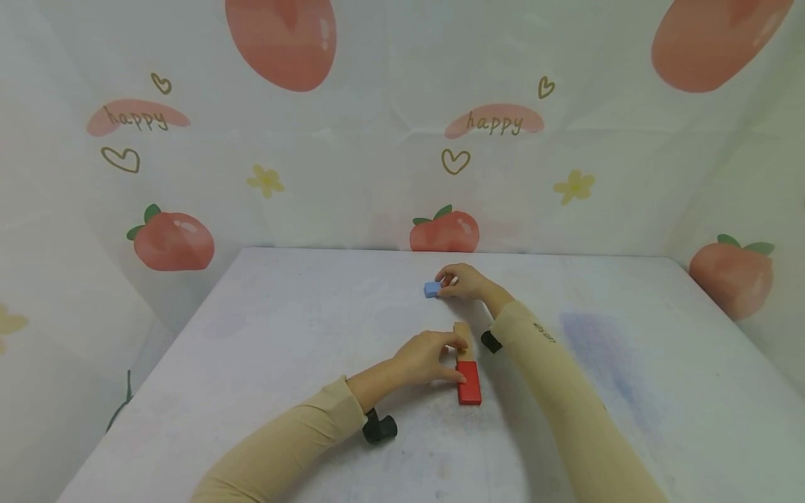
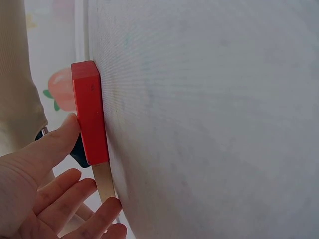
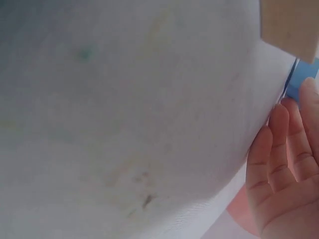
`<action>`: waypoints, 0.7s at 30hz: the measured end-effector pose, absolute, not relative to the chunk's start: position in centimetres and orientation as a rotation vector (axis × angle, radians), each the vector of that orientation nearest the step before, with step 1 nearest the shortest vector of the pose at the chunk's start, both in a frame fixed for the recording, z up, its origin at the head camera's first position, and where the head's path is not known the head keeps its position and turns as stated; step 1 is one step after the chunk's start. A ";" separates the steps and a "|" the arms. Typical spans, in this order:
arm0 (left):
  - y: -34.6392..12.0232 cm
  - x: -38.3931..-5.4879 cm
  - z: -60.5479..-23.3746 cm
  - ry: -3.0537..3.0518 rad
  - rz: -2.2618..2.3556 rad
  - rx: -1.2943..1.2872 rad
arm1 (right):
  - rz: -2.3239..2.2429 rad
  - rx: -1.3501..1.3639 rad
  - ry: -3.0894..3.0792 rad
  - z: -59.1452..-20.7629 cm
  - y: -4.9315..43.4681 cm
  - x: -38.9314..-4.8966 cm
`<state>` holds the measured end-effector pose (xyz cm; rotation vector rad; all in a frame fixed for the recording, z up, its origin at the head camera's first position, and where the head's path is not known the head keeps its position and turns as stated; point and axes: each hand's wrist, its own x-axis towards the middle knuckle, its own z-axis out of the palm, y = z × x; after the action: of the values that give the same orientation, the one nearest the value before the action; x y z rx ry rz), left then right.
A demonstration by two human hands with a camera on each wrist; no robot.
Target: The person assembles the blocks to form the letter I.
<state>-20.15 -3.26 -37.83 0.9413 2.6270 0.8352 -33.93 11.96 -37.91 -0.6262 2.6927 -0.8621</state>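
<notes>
A red rectangular block (image 1: pixel 469 384) lies on the white table, end to end with a natural wood block (image 1: pixel 462 337). My left hand (image 1: pixel 424 358) reaches over from the left. Its thumb touches the red block (image 2: pixel 89 117), and its fingers, spread and slightly bent, rest at the wood block (image 2: pixel 103 183). Farther back, my right hand (image 1: pixel 464 281) pinches a small blue block (image 1: pixel 431 289) by its right side between thumb and fingertips. In the right wrist view the fingertips partly hide the blue block (image 3: pixel 302 74).
The table (image 1: pixel 302 314) ends at a hanging cloth (image 1: pixel 352 175) printed with peaches, at the back and both sides. A black wrist camera (image 1: pixel 380 427) hangs under the left cuff, another (image 1: pixel 491 341) by the right cuff. A wooden piece (image 3: pixel 289 27) shows close in the right wrist view.
</notes>
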 end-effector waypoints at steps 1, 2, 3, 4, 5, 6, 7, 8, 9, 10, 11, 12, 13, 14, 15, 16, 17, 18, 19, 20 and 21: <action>-3.2 -20.1 -37.8 2.628 0.833 0.939 | -0.864 -0.621 2.697 -37.9 12.0 -33.9; -3.2 -20.1 -37.8 2.629 0.833 0.939 | -0.865 -0.614 2.702 -37.9 12.1 -33.9; -3.2 -20.1 -37.8 2.634 0.826 0.938 | -0.865 -0.615 2.706 -37.9 12.1 -33.9; -3.2 -20.1 -37.8 2.635 0.821 0.932 | -0.868 -0.619 2.709 -37.9 12.2 -33.9; -3.2 -20.0 -37.8 2.636 0.816 0.926 | -0.869 -0.631 2.713 -37.9 12.3 -33.9; -3.2 -20.0 -37.7 2.637 0.812 0.919 | -0.874 -0.637 2.714 -37.9 12.3 -33.8; -3.2 -20.0 -37.7 2.638 0.808 0.913 | -0.877 -0.644 2.716 -37.8 12.4 -33.8; -3.2 -20.0 -37.7 2.638 0.806 0.906 | -0.878 -0.652 2.720 -37.8 12.5 -33.7; -3.2 -20.0 -37.7 2.638 0.803 0.901 | -0.882 -0.659 2.722 -37.8 12.6 -33.7; -3.2 -19.9 -37.7 2.636 0.807 0.895 | -0.885 -0.665 2.723 -37.7 12.7 -33.7; -3.2 -19.9 -37.7 2.637 0.806 0.894 | -0.888 -0.665 2.723 -37.7 12.9 -33.7; -3.2 -19.9 -37.7 2.639 0.806 0.896 | -0.889 -0.662 2.725 -37.6 13.0 -33.7; -3.2 -19.9 -37.7 2.642 0.803 0.900 | -0.890 -0.666 2.726 -37.5 13.1 -33.6; -3.2 -19.9 -37.7 2.645 0.800 0.903 | -0.890 -0.671 2.726 -37.5 13.2 -33.6; -3.2 -19.9 -37.7 2.647 0.798 0.907 | -0.892 -0.675 2.727 -37.4 13.4 -33.6; -3.2 -19.9 -37.7 2.646 0.798 0.904 | -0.893 -0.674 2.729 -37.4 13.5 -33.5; -3.2 -19.9 -37.7 2.646 0.798 0.901 | -0.894 -0.676 2.731 -37.3 13.6 -33.5; -3.2 -19.9 -37.7 2.644 0.800 0.898 | -0.894 -0.680 2.736 -37.3 13.8 -33.4; -3.2 -19.9 -37.7 2.642 0.801 0.892 | -0.898 -0.674 2.737 -37.3 13.9 -33.4; -3.2 -19.9 -37.6 2.639 0.804 0.884 | -0.898 -0.676 2.740 -37.3 14.1 -33.3; -3.1 -19.9 -37.6 2.636 0.805 0.876 | -0.898 -0.677 2.743 -37.3 14.2 -33.3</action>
<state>-19.95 -3.14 -37.63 0.8761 2.6358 0.8051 -33.27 14.21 -37.28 -0.6769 2.7434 -0.8979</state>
